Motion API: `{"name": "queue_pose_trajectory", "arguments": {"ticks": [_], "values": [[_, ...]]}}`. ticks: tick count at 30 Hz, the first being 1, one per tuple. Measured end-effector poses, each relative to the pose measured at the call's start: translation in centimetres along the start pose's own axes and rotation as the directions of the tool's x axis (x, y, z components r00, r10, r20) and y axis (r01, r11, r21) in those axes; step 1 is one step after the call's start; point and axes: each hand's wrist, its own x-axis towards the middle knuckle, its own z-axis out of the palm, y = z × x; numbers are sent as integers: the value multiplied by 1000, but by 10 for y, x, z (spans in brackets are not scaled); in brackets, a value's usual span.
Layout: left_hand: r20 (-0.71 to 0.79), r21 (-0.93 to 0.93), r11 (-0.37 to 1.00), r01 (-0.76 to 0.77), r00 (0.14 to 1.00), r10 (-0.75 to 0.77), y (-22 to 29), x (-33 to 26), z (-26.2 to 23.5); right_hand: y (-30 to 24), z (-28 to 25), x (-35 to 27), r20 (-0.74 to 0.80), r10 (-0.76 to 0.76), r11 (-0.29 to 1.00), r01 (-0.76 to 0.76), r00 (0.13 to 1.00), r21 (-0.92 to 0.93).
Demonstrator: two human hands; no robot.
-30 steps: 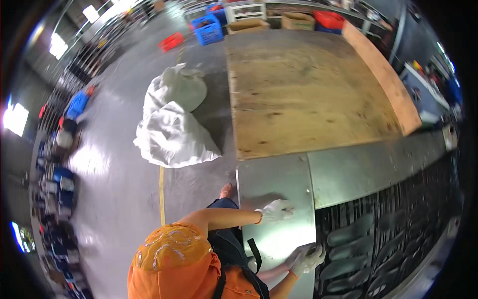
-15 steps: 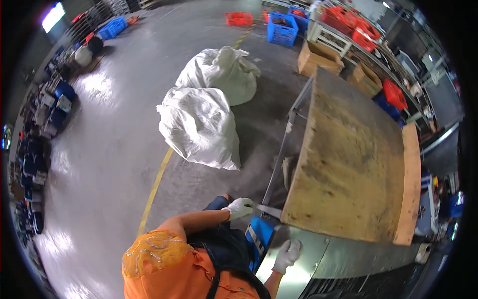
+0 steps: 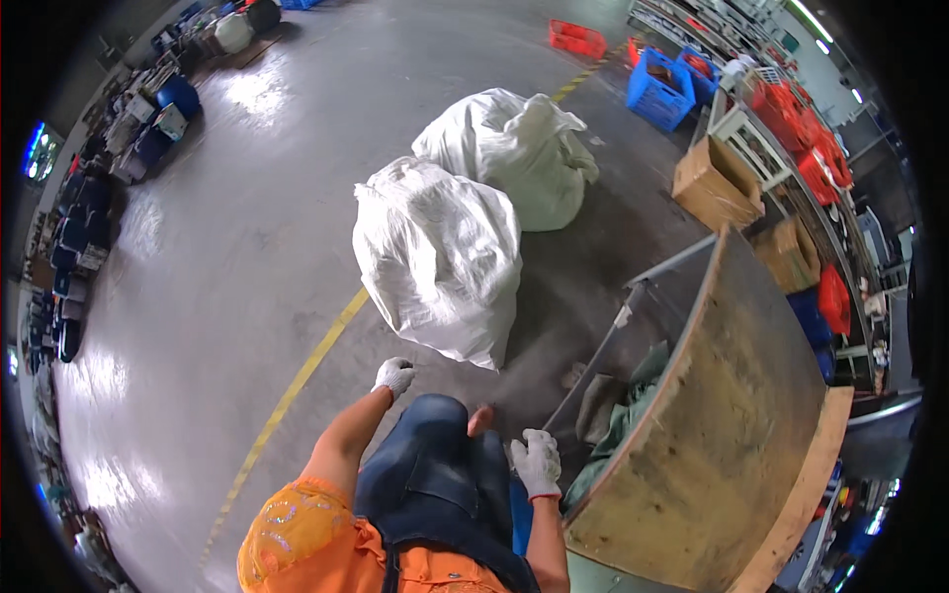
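My left hand, in a white glove, hangs beside my knee in blue jeans, with its fingers curled and nothing in it. It is nearest to a large white woven sack that stands on the floor just ahead. A second white sack leans behind the first. My right hand, also in a white glove, hangs with loose fingers and holds nothing. It sits close to the corner of the wooden table top and to the table's slanting metal leg.
Grey-green cloth lies bundled under the table. A yellow line runs across the grey floor. Cardboard boxes, blue crates and red crates stand at the far right. Blue containers line the left wall.
The view has swung from the table top to the floor and sacks. Both hands have come off the metal sheet on the table and dropped beside my legs.
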Motion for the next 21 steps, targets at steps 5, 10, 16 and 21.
{"name": "queue_pose_trajectory", "arguments": {"ticks": [5,10,16,21], "values": [[-61,-273,953,132,986,-155,-16,49,-25,-17,25,94,319,19,991,25,948,-133],[-119,-254,948,192,967,-227,-27,127,-51,-39,62,171,327,13,986,43,945,-163],[-275,-3,993,120,954,-116,-56,280,-103,-79,130,256,454,184,983,-160,872,-91],[-268,-36,994,104,957,-109,30,384,-147,-99,207,317,419,193,980,-195,887,-38]]}}
